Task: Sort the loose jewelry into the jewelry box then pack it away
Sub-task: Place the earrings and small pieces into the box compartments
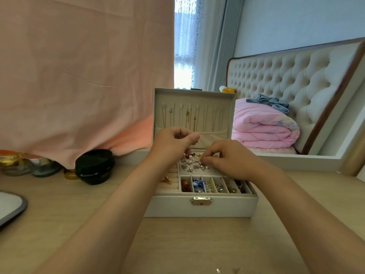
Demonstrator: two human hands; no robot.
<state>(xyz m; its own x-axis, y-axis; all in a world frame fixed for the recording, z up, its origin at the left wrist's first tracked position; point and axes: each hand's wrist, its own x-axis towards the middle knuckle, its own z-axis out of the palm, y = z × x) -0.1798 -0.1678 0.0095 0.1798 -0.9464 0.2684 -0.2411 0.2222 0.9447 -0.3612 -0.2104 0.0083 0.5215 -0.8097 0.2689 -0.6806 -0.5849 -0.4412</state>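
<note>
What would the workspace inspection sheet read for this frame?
Surface: pale wooden desk, box near the middle.
Job's things: jewelry box open, lid upright with necklaces hanging; studs in the rear tray; front compartments filled; loose pieces on the desk's near edge.
Clutter: black jar, glass jars at left.
Hands: left hand pinches a small piece above the box; right hand curls its fingers among the studs, hold unclear.
Cables: nothing seen.
Surroundings: pink cloth, tufted headboard, folded pink quilt.
</note>
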